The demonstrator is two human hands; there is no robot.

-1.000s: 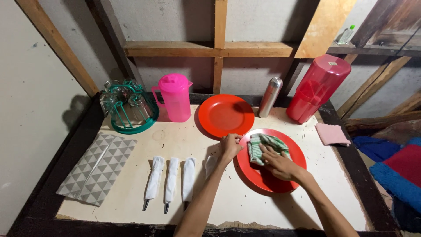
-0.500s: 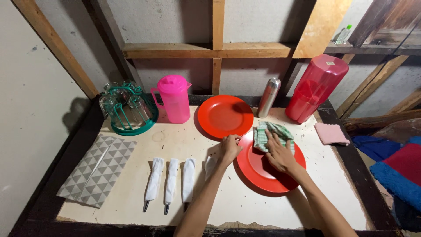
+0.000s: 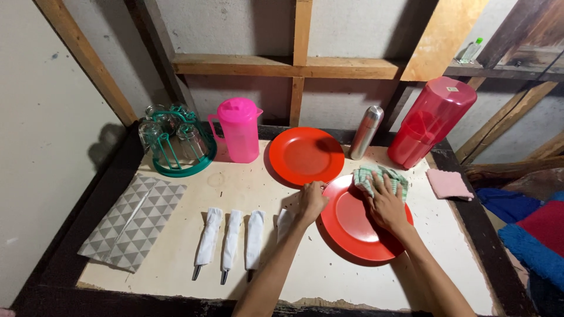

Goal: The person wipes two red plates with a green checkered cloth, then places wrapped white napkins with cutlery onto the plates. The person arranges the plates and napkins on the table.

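While left hand (image 3: 310, 202) grips plate (image 3: 352, 229) rim, right hand (image 3: 385, 206) presses flat on cloth (image 3: 367, 178).

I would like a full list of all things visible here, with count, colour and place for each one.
near plate: 1, red, front right of table, under both hands
far plate: 1, red, back centre
cloth: 1, green and white checked, on far edge of near plate
jug: 1, pink, back, left of far plate
glass rack: 1, green, holding clear glasses, back left
flask: 1, silver, right of far plate
tall container: 1, red translucent, back right
pink cloth: 1, right edge
placemat: 1, grey triangle pattern, front left
wrapped cutlery: 3 clear, white napkins, front centre; a fourth partly hidden
table: 1, cream top, dark rim
left hand: on near plate's left rim
right hand: pressing on cloth
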